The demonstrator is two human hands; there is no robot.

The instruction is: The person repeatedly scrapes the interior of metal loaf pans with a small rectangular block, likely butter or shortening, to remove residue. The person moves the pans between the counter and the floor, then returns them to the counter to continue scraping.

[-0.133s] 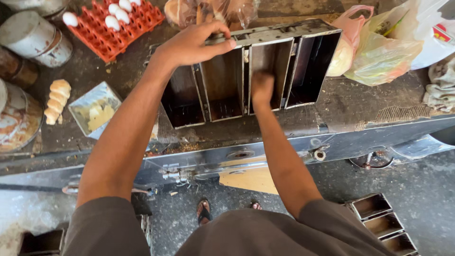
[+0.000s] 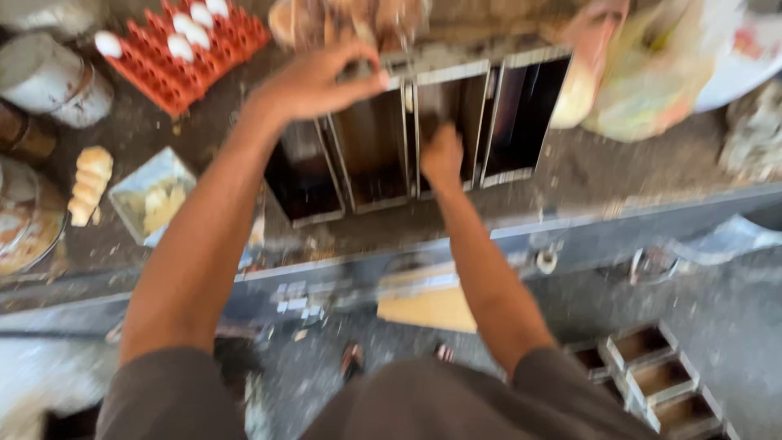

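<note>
Hands first, in the one head view: our left hand (image 2: 322, 81) sits upper centre of the frame, fingers curled over the far rim of the strapped set of loaf tins (image 2: 371, 151), pinching that rim. Our right hand (image 2: 442, 156) is at the frame's centre, pushed down into the third tin from the left; its fingers are hidden inside the tin and blurred, so we cannot tell whether they are clenched or spread. The tin set stands on the dark, crumb-strewn tabletop (image 2: 635, 167), across the upper middle of the frame, its four dark wells open to us.

We judge the step to be working the inside of one well while the other hand steadies the set. The next move, as we read it, calls for keeping the far rim held and shifting the right hand to a neighbouring well.

Upper left lies a red egg tray (image 2: 228, 49) with white eggs; lower right, another tin set (image 2: 652, 379) on the floor.
</note>
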